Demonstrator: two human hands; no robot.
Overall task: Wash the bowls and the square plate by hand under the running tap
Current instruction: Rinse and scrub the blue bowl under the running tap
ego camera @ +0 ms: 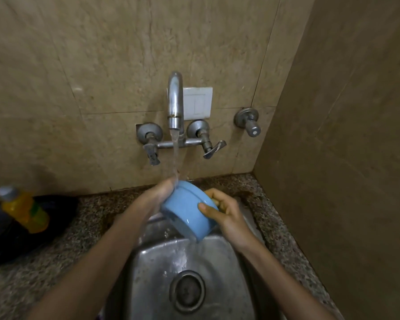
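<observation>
Pouring down from the tap [175,105], a stream of water [175,153] lands on a blue bowl [185,211] right below the spout. The bowl is in the air under the tap, tipped on its side, and both hands are on it. Water runs off its low edge and falls into the metal sink [148,269] below the tap.

The right hand [224,213] holds the bowl on the side to the right of the tap. Its thumb [206,207] presses on the blue outside wall, and its fingers curl round the far edge.

The left hand [157,197] is on the side of the bowl to the left of the tap. Its fingers lie close together and quite straight against the bowl. The tips are up in the falling water, and they are too blurry to see well.

The round drain [187,292] is in the sink floor, straight down from the tap. Behind the tap, on the wall, is a white switch plate [200,102]. A yellow bottle [24,210] stands far to the left of the tap on the speckled counter [90,218].
</observation>
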